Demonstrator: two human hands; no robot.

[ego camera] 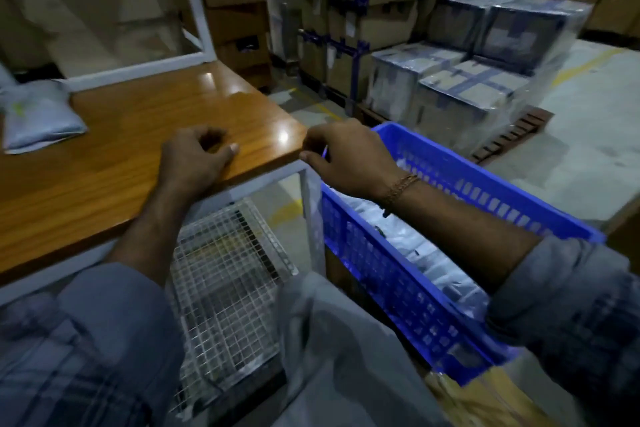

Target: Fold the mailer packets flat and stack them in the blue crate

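Head view. One blue crate (433, 274) stands low, just right of the wooden counter (114, 156), below counter height. White mailer packets (429, 253) lie inside it; count unclear, they overlap and the arm covers part of them. One further grey-white mailer packet (38, 121) lies on the counter at its far left edge, well apart from both hands. Two hands in view. Left hand (197, 163) rests on the counter near its right corner, fingers curled under, thumb stretched along the surface; nothing visible in its grip. Right hand (346, 159) is above the crate's far end, beside the counter corner, fingers bent inward; whether it pinches anything cannot be told. One bracelet (401, 187) on the right wrist. One wire-mesh shelf (221, 274) under the counter. Stacked cardboard boxes (367, 17) behind.
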